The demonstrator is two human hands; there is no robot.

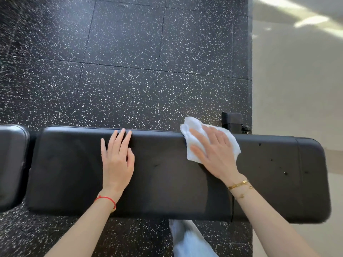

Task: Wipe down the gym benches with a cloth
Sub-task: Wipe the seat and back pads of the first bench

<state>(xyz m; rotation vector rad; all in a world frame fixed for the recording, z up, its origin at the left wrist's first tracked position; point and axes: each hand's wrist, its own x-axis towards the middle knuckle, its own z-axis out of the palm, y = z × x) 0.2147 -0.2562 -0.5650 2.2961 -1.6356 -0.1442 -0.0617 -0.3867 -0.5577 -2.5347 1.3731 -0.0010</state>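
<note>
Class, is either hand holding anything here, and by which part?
Right hand presses flat on the white cloth's middle against the bench pad; not gripped. Left hand holds nothing.

Two black bench pads are visible: one long pad (167,173) and one shorter pad (11,164) just left of it. One white cloth (194,138) lies at the long pad's far edge. Two hands rest on that pad: the left hand (117,160) and the right hand (215,151). One red string bracelet (105,199), one gold bracelet (238,184).
</note>
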